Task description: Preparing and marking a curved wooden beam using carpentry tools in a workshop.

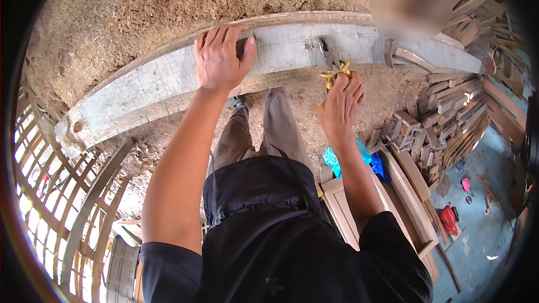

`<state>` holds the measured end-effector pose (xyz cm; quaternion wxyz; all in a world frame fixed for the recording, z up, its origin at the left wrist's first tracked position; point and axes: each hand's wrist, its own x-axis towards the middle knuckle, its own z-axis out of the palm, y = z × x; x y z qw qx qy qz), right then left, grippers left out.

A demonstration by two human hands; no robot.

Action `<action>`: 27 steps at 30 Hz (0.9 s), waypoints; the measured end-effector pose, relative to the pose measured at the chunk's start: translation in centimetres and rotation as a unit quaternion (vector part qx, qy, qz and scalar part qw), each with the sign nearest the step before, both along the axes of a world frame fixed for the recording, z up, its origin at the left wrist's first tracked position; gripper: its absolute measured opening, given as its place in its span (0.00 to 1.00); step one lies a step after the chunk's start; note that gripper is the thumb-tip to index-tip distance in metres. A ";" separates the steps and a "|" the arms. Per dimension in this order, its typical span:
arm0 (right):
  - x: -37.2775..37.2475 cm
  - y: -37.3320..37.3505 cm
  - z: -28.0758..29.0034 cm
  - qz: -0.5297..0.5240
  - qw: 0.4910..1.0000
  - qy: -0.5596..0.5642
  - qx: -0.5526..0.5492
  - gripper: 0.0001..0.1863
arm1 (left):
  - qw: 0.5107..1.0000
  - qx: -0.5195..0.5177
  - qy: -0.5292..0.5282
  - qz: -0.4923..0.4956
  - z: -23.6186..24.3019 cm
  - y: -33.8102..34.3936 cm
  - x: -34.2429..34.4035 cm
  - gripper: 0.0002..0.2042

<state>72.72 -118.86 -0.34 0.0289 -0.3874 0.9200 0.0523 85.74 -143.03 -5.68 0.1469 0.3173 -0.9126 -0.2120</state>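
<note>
A long, pale grey wooden beam (146, 67) runs across in front of me, bent by the lens. My left hand (222, 59) rests on its top, fingers flat toward the far edge and thumb apart, holding nothing. At the near edge, my right hand (343, 101) is closed round the yellow handles of a pair of pliers (331, 59). The metal jaws lie over the beam's top face; I cannot tell whether anything is between them. To the right of the pliers, a hammer (412, 59) with a wooden handle lies on the beam.
Sawdust and shavings (185, 0) cover the floor beyond the beam. Stacked wood offcuts (443, 118) lie at the right, near pale wooden panels (412, 191) and a bright blue plastic bag (359, 160). A wooden lattice (62, 191) stands at the left. A blurred round patch (411, 3) hides the upper right.
</note>
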 end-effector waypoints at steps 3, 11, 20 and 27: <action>-0.3 0.3 -0.3 0.000 1.000 0.002 0.011 0.16 | 1.000 0.004 0.000 0.001 0.1 0.0 -0.1 0.13; -1.5 0.8 -0.3 0.020 0.999 -0.032 -0.020 0.20 | 1.000 0.002 -0.005 -0.001 0.1 0.1 0.0 0.13; -2.3 1.2 0.4 0.054 0.996 -0.075 -0.014 0.28 | 0.999 -0.025 -0.036 0.000 -0.2 0.8 0.2 0.15; -8.3 -0.2 16.8 0.034 0.996 0.057 -0.058 0.29 | 0.997 -0.051 -0.049 0.002 0.8 0.5 0.3 0.16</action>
